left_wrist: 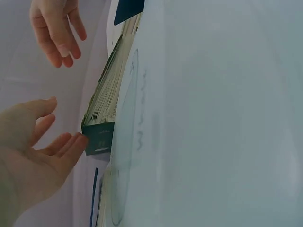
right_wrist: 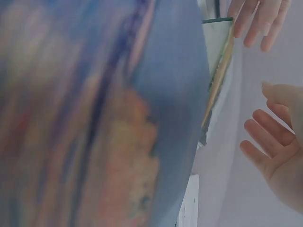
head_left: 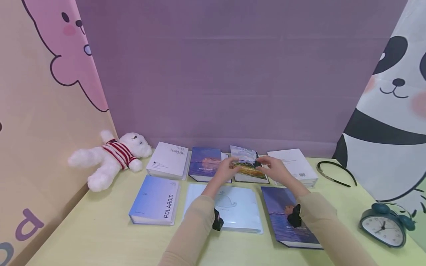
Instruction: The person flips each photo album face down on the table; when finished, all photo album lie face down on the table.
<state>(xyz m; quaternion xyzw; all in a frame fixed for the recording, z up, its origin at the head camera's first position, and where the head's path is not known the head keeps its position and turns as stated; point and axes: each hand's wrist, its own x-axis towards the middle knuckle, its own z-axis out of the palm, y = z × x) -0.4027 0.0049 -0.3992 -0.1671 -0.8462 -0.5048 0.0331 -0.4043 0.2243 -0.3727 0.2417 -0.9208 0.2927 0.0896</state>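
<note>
Flanking the landscape-covered album (head_left: 249, 170) at the back of the bench (head_left: 110, 221), our left hand (head_left: 227, 169) and right hand (head_left: 277, 170) are relaxed, gripping nothing! We'd judge it stiff, fairly heavy, perhaps slick-coated; we'd take both long sides squarely.

- From where I stand, the person's bare left hand (head_left: 227, 170) and right hand (head_left: 275, 170) hide bits of both sides of the thick album with a painted golden-field cover (head_left: 247, 171).
- The beige left sleeve (head_left: 189, 232) covers part of the pale-blue whale-drawing album (head_left: 241, 216).
- The beige right sleeve (head_left: 317, 208) hides much of the dark-blue seascape album's (head_left: 273, 210) right side.
- In the right wrist view, a blue-and-orange painted cover (right_wrist: 118, 118) blurs and is cut off.
- Print on the white QR-coded album (head_left: 294, 162) is too tiny to read.
- The right edge crops the black-and-white panda wall print (head_left: 382, 166).
</note>
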